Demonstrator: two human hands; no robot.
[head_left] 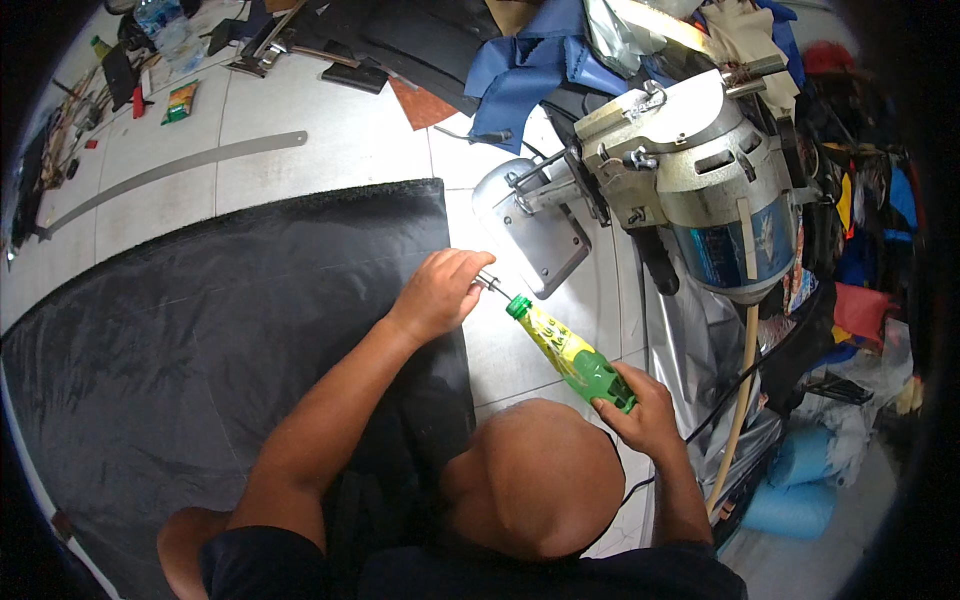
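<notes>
Right of the frame's centre, I see the right hand [645,408] with its grip closed around the lower end of a green bottle [572,356], mouth toward upper left. The left hand [437,293] pinches a thin metal tool [487,280] at this mouth; whether its tip is inside, I cannot tell. A loose hold could spill any liquid onto the nearby black sheet [200,300].
</notes>
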